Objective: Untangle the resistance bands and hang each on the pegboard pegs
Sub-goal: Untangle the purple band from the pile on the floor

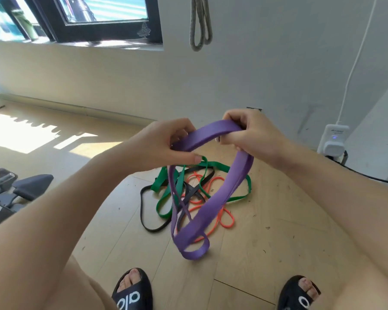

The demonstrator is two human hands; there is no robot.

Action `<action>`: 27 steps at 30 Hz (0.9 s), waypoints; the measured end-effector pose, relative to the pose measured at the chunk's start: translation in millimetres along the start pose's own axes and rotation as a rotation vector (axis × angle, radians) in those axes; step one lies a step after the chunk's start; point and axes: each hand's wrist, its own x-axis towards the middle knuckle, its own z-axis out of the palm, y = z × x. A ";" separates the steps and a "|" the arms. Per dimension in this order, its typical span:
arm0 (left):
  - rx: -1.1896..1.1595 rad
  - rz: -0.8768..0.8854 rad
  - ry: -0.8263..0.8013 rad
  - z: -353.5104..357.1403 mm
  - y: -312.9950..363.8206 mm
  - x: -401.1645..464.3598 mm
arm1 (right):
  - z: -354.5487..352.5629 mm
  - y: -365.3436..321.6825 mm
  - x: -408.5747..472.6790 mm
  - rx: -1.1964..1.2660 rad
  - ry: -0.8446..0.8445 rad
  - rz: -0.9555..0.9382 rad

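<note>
Both hands [166, 142] grip purple band [213, 204] top.

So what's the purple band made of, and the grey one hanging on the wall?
The purple band looks like rubber or latex: smooth, flat, slightly glossy, and it bends in soft loops between the left hand and the right hand. The grey band seems to be woven fabric, probably with elastic in it: matte, with a speckled, ribbed texture. That one is harder to tell.
</note>
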 end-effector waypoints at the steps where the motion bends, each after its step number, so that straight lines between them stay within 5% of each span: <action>1: 0.048 0.006 -0.036 4.0 -3.4 0.0 | -1.1 -1.7 0.9 0.009 0.021 -0.004; 6: 0.194 0.005 -0.095 14.5 -22.0 5.6 | -2.0 -5.3 0.3 0.023 0.110 -0.042; 11: -0.205 0.000 0.126 3.4 -7.0 4.7 | -18.3 3.0 2.4 0.115 0.209 0.004; 14: -0.507 0.040 0.245 0.6 9.0 8.7 | -12.9 9.0 -0.5 -0.021 0.036 0.078; 19: -0.668 0.051 0.261 12.9 23.7 19.3 | 23.9 16.9 -8.8 -0.029 -0.229 0.213; 27: -0.763 -0.006 0.284 19.7 31.2 25.9 | 28.7 20.8 -8.9 0.084 -0.211 0.237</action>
